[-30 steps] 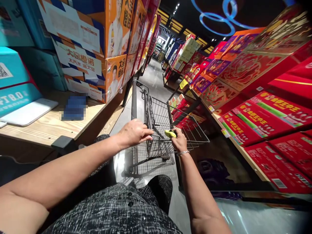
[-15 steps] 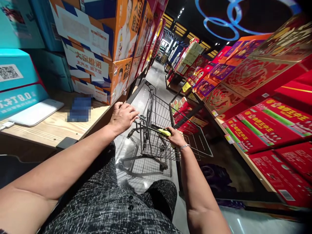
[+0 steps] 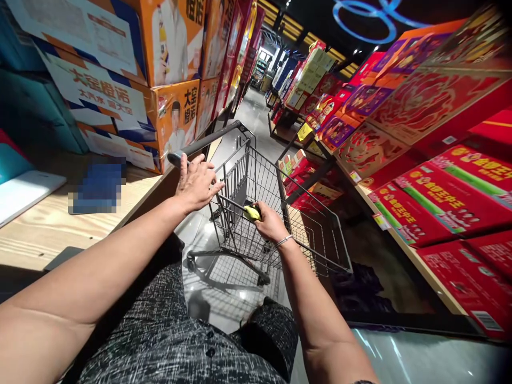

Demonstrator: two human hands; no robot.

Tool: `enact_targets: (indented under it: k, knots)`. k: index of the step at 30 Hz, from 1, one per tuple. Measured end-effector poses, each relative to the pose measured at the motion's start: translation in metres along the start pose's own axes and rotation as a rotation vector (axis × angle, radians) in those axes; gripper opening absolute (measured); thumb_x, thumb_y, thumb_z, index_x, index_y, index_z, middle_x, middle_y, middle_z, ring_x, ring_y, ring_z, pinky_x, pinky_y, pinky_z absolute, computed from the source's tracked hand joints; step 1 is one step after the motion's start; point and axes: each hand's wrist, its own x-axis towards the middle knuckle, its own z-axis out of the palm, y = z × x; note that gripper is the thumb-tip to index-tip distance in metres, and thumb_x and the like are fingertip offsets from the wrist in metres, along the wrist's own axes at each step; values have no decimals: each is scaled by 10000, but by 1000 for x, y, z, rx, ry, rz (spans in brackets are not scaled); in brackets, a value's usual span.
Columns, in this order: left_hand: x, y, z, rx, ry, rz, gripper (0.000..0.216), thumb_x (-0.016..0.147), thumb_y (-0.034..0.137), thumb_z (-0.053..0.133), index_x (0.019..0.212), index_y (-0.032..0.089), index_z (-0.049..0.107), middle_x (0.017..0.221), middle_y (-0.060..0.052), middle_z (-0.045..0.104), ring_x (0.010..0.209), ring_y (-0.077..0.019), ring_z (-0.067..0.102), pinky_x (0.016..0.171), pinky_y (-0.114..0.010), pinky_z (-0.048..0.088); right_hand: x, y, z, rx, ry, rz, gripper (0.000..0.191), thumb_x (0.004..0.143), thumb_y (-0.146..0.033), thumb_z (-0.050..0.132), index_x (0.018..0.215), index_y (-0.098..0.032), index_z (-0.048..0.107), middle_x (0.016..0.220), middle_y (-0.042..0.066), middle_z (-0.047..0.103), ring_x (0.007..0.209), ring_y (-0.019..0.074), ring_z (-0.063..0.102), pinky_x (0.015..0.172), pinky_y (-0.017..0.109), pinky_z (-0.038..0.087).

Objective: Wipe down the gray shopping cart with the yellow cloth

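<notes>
Grey wire-mesh shopping cart (image 3: 239, 198), one: on the glossy grey floor (image 3: 254, 109) before me, between a pale wooden display table (image 3: 24, 242) and stacked red cardboard cartons (image 3: 436, 205). My left hand (image 3: 196, 184): fingers spread, beside the dark grey bar handle (image 3: 208, 141). My right hand (image 3: 272, 221): fingers clenched round a small yellow-green object (image 3: 253, 213).

The left arm (image 3: 132, 256) slants up from the lower left, the left wrist (image 3: 180, 205) fairly straight; the left grip (image 3: 196, 183) shows its back, digits spread and slightly bent. The right arm (image 3: 324, 309) leans inward from the lower right, the right grip (image 3: 271, 221) curled closed, bare forearms converging.
</notes>
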Motion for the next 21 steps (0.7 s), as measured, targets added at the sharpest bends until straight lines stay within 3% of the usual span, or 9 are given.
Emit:
enact_targets:
  k: [3, 6, 9, 11, 14, 17, 21]
  knots:
    - [16, -5, 7, 10, 1, -131, 387, 905, 500, 542, 1057, 166, 664, 1480, -140, 405, 1493, -374, 51, 1180, -625, -91, 9, -6, -2, 72, -60, -6, 375, 788, -179, 576, 1156, -243, 546, 1048, 29, 675, 901, 192, 614, 774, 280, 450]
    - [28, -10, 15, 6, 48, -251, 570, 805, 504, 670, 1262, 182, 560, 1598, -133, 161, 1486, -407, -113, 1177, -644, -85, 22, -3, -5, 248, -159, -51, 350, 789, -192, 600, 1132, -239, 545, 987, -8, 666, 858, 159, 604, 770, 260, 461]
    - [37, -21, 24, -25, 73, -290, 777, 755, 374, 720, 1439, 221, 385, 1631, -105, -9, 1472, -401, -193, 1189, -647, -28, 45, 7, -10, 442, -303, -101, 353, 777, -170, 607, 1121, -228, 556, 983, -14, 665, 835, 142, 600, 735, 242, 482]
    - [45, -33, 30, -58, 103, -279, 894, 722, 276, 729, 1498, 236, 287, 1636, -82, -75, 1467, -382, -220, 1209, -619, 15, 70, 11, -13, 510, -310, -163, 361, 796, -174, 604, 1150, -230, 560, 1078, 6, 662, 880, 151, 605, 744, 252, 497]
    - [58, -50, 42, -100, 167, -242, 996, 665, 195, 746, 1522, 223, 240, 1632, -82, -139, 1460, -390, -229, 1219, -606, 17, 121, 8, -11, 402, -10, -314, 331, 860, -232, 613, 1189, -250, 579, 1241, 27, 617, 1082, 188, 563, 917, 331, 476]
    - [68, -65, 53, -138, 219, -177, 1039, 631, 163, 754, 1521, 271, 230, 1636, -49, -145, 1449, -390, -258, 1202, -644, -4, 177, 2, 8, 170, 322, -425, 280, 902, -267, 618, 1181, -285, 625, 1308, 25, 573, 1239, 220, 467, 1070, 424, 368]
    - [73, -77, 60, -171, 232, -90, 1019, 640, 84, 685, 1520, 294, 215, 1623, 25, -203, 1436, -337, -311, 1208, -622, -47, 216, 18, 67, 71, 480, -499, 207, 905, -248, 621, 1092, -288, 700, 1328, 49, 526, 1272, 248, 421, 1059, 440, 379]
